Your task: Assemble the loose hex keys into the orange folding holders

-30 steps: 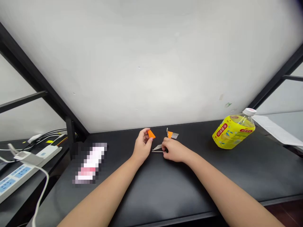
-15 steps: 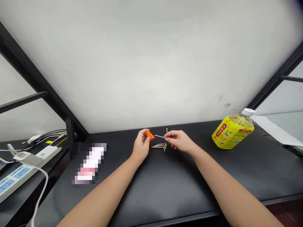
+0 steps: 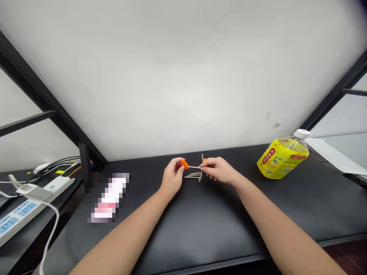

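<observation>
My left hand [image 3: 172, 173] pinches a small orange plastic holder [image 3: 185, 164] between thumb and fingers. Opposite it, my right hand [image 3: 218, 169] is closed on a hex key [image 3: 194, 167], whose straight silver shaft points left. The far end of the shaft meets the holder's right edge; whether it sits inside a hole I cannot tell. Just below, several L-shaped hex keys [image 3: 195, 176] lie side by side on the black tabletop [image 3: 200, 221]. Partly hidden behind my right fingers is a second orange piece [image 3: 204, 160] with metal parts beside it.
A yellow-labelled drink bottle [image 3: 282, 156] stands at the right, near a white sheet [image 3: 334, 154]. On the left lies a pixelated pink-and-white item [image 3: 110, 196]. Further left are a power strip [image 3: 25, 209] and cables. A white wall [image 3: 183, 84] rises behind the table.
The gap between holder and hex key has closed, the shaft's end now touching the orange holder. My left hand has shifted slightly right. More of the second orange piece shows.
</observation>
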The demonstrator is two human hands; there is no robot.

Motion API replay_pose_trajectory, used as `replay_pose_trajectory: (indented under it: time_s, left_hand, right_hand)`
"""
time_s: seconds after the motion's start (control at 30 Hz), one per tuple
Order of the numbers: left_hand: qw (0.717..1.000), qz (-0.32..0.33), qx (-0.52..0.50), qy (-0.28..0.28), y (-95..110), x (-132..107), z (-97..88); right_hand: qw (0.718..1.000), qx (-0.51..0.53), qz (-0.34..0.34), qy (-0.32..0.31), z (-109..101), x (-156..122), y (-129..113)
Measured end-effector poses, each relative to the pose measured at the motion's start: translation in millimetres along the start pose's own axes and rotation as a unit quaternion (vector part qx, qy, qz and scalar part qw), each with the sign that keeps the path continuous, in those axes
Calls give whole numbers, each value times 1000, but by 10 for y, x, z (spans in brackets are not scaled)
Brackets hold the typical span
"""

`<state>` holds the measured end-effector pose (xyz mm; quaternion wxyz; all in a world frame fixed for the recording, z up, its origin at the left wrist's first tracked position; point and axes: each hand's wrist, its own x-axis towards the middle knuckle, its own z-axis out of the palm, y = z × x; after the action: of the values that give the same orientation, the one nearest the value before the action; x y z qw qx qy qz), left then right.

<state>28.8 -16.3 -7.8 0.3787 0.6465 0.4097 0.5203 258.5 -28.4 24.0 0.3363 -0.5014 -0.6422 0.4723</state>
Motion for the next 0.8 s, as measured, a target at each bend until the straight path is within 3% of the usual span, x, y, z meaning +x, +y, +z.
replay_pose_trajectory:
  time_s: [0.2,0.37,0.47,0.7,0.8]
  left_hand:
    - [1000,-3,11,-11,-45,17,-19]
    - [997,-24,14,-76,17,-18,5]
    - [995,-18,22,-101,54,-48,29]
    - [997,-25,13,-72,7,-21,5]
    - [998,-36,6,-59,-8,-16,-3]
  right_hand:
    - [999,-29,-17,1,-22,13,29]
    - [969,-171,-173,45,8,47,89]
    - [952,-209,-220,38,110,43,84]
    - [981,-132,-139,34,283,64,82]
    - [978,-152,-140,39,274,90,118]
